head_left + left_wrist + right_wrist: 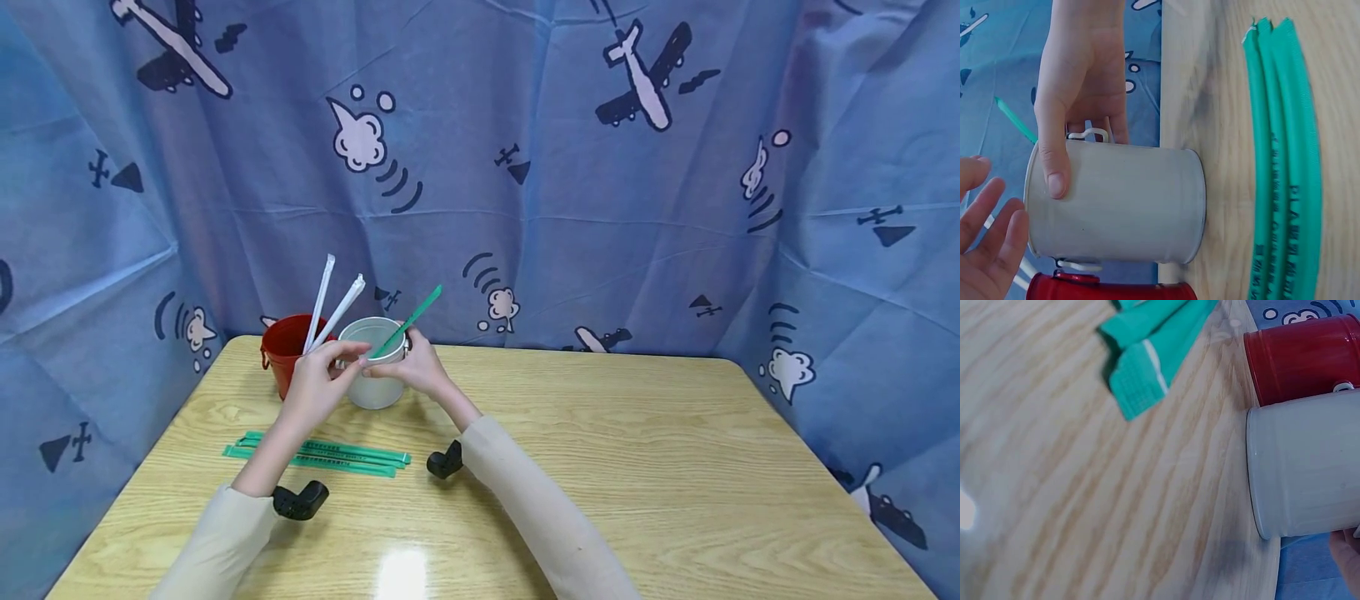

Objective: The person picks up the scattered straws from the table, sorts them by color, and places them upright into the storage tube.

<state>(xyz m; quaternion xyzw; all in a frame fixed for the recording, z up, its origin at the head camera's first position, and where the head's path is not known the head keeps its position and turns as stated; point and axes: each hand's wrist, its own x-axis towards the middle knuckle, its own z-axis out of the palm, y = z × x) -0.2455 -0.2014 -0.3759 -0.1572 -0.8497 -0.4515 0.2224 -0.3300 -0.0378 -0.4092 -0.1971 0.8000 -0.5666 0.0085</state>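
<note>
My right hand (422, 367) grips the white bucket (375, 393) by its right side. In the left wrist view its thumb lies along the outer wall, with the other fingers behind. A green wrapped straw (422, 308) leans in the bucket's mouth and sticks out past the right rim. My left hand (311, 387) is at the near left of that rim; in the left wrist view its fingers (997, 228) are loosely bent and spread, with nothing seen between them. The straw's lower end is hidden inside the bucket.
A red bucket (283, 367) stands close on the left, holding white wrapped straws (341, 308). Several green wrapped straws (352, 458) lie on the wooden table (600, 467), partly under my left forearm. A blue patterned curtain (465, 183) hangs behind and at both sides.
</note>
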